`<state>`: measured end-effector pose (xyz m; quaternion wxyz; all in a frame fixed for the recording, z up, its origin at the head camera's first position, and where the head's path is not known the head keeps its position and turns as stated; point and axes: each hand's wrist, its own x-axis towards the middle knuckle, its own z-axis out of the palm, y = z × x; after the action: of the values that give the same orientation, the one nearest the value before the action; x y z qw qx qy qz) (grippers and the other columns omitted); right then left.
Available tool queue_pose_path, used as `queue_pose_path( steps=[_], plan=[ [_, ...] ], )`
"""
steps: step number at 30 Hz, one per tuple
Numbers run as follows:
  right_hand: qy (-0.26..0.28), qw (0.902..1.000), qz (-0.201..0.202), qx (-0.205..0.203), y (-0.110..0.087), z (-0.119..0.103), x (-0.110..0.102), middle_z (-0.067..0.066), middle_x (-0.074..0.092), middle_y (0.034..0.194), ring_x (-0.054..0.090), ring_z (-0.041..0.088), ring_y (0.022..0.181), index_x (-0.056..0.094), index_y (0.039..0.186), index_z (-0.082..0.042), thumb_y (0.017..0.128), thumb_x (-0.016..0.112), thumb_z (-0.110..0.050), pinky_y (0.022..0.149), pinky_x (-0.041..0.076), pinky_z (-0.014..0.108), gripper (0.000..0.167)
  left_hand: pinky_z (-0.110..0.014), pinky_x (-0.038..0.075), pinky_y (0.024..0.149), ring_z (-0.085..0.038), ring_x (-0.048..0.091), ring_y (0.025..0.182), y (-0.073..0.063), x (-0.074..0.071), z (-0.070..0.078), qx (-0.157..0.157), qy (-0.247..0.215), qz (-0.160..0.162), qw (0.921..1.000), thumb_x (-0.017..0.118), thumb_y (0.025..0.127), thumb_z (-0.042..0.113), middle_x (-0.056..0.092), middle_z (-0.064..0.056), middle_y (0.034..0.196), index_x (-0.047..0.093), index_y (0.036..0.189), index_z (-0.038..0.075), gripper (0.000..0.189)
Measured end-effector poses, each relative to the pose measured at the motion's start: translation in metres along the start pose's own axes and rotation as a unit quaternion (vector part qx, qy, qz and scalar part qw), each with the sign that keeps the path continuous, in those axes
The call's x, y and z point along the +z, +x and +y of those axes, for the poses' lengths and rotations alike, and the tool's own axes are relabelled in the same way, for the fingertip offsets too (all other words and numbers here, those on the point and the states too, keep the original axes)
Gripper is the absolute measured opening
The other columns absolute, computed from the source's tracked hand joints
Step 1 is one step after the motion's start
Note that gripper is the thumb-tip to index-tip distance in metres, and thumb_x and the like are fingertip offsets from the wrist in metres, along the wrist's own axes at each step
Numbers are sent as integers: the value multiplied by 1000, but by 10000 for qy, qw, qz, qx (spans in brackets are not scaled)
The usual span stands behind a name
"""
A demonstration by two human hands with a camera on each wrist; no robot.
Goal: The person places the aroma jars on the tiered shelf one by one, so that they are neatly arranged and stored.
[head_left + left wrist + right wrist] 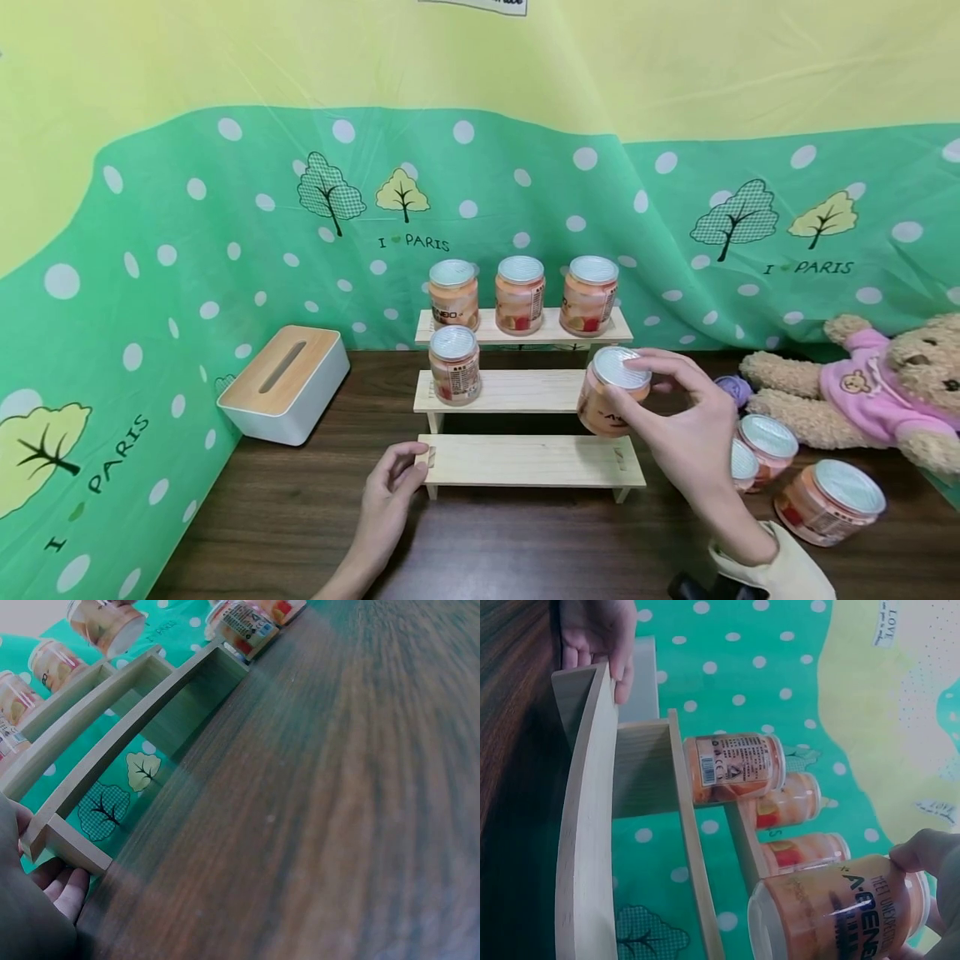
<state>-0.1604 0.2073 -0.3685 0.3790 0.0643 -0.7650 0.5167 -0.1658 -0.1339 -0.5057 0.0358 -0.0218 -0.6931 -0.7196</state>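
Worktop point(315, 533): dark brown, wood-grained, reaching back to the cloth.

Left hand point(386, 500): bare; thumb and fingers gripping the left end of the rack's lowest tier, by its leg.

Display rack point(525, 462): pale plain wood, three stepped tiers on short legs, rising towards the back.

Right hand point(690, 417): cream sleeve point(780, 571) at the wrist; grasping one jar near the top, thumb and fingers about its lid.

Held jar point(603, 406): squat cylinder, peach-orange printed wall, dark lettering, pale silvery disc lid; tilted, at the right end of the middle tier — contact with the wood cannot be told.

Loose jars point(828, 500): three, same pattern, on the worktop right of the rack; one nearer, two close together behind it, the leftmost partly hidden by the right hand.

Middle-tier jar point(455, 367): one, same pattern, upright at the left end.

Tissue box point(292, 400): white, oblong, slotted light-wood lid; left of the rack, apart from it.

Ball point(733, 388): small, purple, beside the bear's foot.

Teddy bear point(855, 375): tan plush, pink top; lying at far right.

Top-tier jars point(519, 296): three, same pattern, upright in a row.

Backdrop cloth point(525, 200): green with white dots, yellow above — printed trees, "PARIS" lettering.
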Motion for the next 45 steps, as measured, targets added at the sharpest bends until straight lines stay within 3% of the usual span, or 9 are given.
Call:
queue_pose_path(
  steps=[14, 27, 36, 45],
  plan=[
    [109, 9999, 59, -65, 7, 12, 14, 4, 77, 122, 66, 9, 77, 85, 112, -4, 79, 95, 8, 70, 54, 14, 37, -22, 58, 98, -10, 67, 123, 0, 0, 1, -43, 18, -1, 10000, 67, 110, 7, 65, -26, 148, 65, 135, -5, 28],
    [-89, 9999, 88, 37, 10, 22, 21, 4, 78, 126, 66, 11, 76, 86, 112, -6, 83, 96, 3, 70, 52, 14, 32, -22, 57, 98, -8, 67, 123, 0, 0, 1, -16, -42, -10, 10000, 67, 110, 7, 64, -27, 149, 65, 135, -6, 29],
    [-139, 9999, 60, 78, 14, 25, 25, 5, 78, 130, 68, 7, 90, 85, 113, -5, 84, 96, 0, 76, 53, 14, 31, -22, 57, 98, -9, 68, 121, -1, 1, 3, -58, -1, 38, 10000, 67, 109, 7, 66, -26, 147, 65, 135, -6, 28],
    [-286, 9995, 153, 32, 14, 28, 27, 4, 77, 131, 67, 10, 83, 85, 114, -8, 85, 97, -6, 75, 53, 13, 31, -22, 57, 98, -8, 67, 122, -1, 0, 2, -44, 20, 23, 10000, 68, 110, 8, 66, -25, 147, 65, 135, -5, 29]
  ],
)
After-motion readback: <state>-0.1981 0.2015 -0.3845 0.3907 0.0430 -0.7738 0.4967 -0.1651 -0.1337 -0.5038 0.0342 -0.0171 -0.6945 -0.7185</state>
